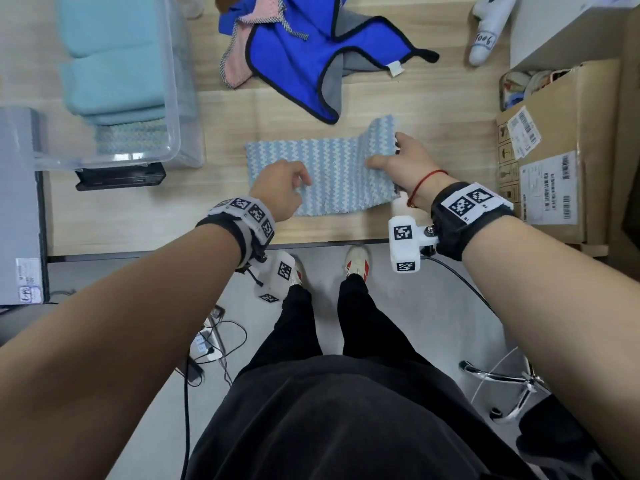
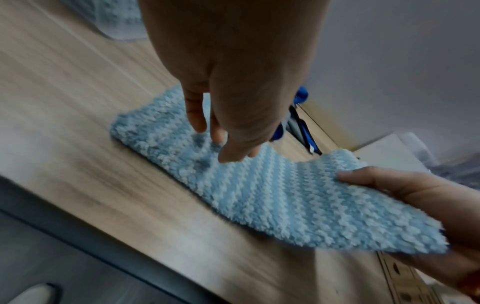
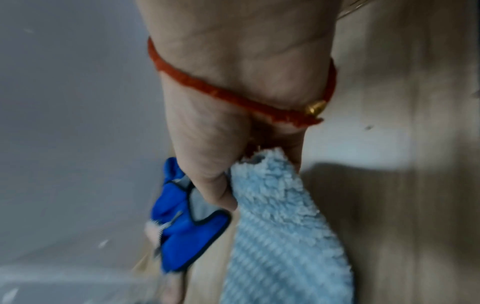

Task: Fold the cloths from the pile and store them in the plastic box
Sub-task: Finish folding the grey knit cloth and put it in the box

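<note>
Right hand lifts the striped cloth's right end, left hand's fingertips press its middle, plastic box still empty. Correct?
Not quite: the plastic box already holds folded cloths, per the head view. The rest stands: right hand lifts the striped cloth, left hand presses its middle.

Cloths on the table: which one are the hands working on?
The light blue zigzag cloth, lying alone nearest the table edge; the right hand lifts its end. The bright blue cloth stays piled behind.

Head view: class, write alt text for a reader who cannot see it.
A right hand lifts one end of a striped cloth on a table while the left hand rests on it. Folded cloths fill a box at left.
</note>
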`<move>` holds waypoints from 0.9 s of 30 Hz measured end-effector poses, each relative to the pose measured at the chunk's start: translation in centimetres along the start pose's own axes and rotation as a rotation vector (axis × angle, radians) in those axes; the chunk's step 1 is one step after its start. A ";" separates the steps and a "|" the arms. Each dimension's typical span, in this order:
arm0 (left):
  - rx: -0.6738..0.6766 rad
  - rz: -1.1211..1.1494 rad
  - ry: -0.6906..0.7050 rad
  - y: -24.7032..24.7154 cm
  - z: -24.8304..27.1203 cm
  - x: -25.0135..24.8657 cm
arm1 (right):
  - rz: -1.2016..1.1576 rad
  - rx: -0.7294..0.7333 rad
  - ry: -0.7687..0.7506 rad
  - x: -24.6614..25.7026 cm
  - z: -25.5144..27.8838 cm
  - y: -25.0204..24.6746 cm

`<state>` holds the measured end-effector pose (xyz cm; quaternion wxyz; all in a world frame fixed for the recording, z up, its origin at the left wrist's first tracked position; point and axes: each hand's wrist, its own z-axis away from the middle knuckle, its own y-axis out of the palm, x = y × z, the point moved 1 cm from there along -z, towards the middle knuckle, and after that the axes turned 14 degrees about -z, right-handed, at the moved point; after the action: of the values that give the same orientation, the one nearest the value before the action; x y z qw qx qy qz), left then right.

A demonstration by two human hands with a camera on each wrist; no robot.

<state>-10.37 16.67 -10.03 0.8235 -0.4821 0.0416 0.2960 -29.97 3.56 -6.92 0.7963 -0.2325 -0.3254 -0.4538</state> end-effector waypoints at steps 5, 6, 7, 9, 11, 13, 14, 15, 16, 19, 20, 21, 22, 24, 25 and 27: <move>-0.040 0.101 -0.173 -0.1 2.6 4.2 | 0.173 0.066 -0.081 2.9 0.6 5.5; -0.013 0.130 -0.184 0.0 3.1 5.0 | 0.216 0.080 -0.086 3.0 0.6 6.7; 0.023 0.161 -0.184 0.1 3.5 5.6 | 0.276 0.088 -0.092 3.0 0.5 7.9; 0.083 0.203 -0.173 0.2 4.2 6.6 | 0.416 0.078 -0.125 2.7 0.4 10.0; 0.117 0.293 -0.170 0.3 4.4 7.6 | 0.515 0.059 -0.154 2.2 0.1 12.2; 0.142 0.378 -0.145 0.3 4.3 7.7 | 0.571 0.055 -0.159 1.6 -0.1 13.7; 0.147 0.406 -0.129 0.2 4.3 7.9 | 0.594 0.061 -0.155 1.3 -0.4 14.6; 0.157 0.422 -0.112 0.1 4.2 8.0 | 0.610 0.068 -0.148 1.0 -0.5 15.4; 0.166 0.437 -0.090 -0.1 4.3 8.2 | 0.619 0.073 -0.142 0.8 -0.7 16.2; 0.211 0.473 -0.063 -0.3 4.4 8.8 | 0.646 0.081 -0.129 0.0 -1.1 18.1; 0.218 0.484 -0.071 -0.2 4.3 9.0 | 0.653 0.083 -0.124 -0.3 -1.2 18.5; 0.222 0.498 -0.093 0.0 4.1 9.3 | 0.652 0.085 -0.118 -0.4 -1.3 18.8; 0.219 0.509 -0.118 0.0 4.0 9.4 | 0.643 0.086 -0.115 -0.6 -1.4 19.0; 0.178 0.518 -0.167 0.3 3.7 9.7 | 0.603 0.101 -0.116 -0.8 -1.4 19.2; 0.145 0.506 -0.201 0.5 3.6 9.9 | 0.554 0.113 -0.107 -1.0 -1.4 19.2; 0.084 0.446 -0.261 0.5 3.4 9.9 | 0.423 0.136 -0.061 -1.0 -1.1 18.9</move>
<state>-3.26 24.04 -12.15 0.7557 -0.3841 0.0526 0.5279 -13.53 12.51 -9.79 0.8773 -0.2550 -0.3233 -0.2466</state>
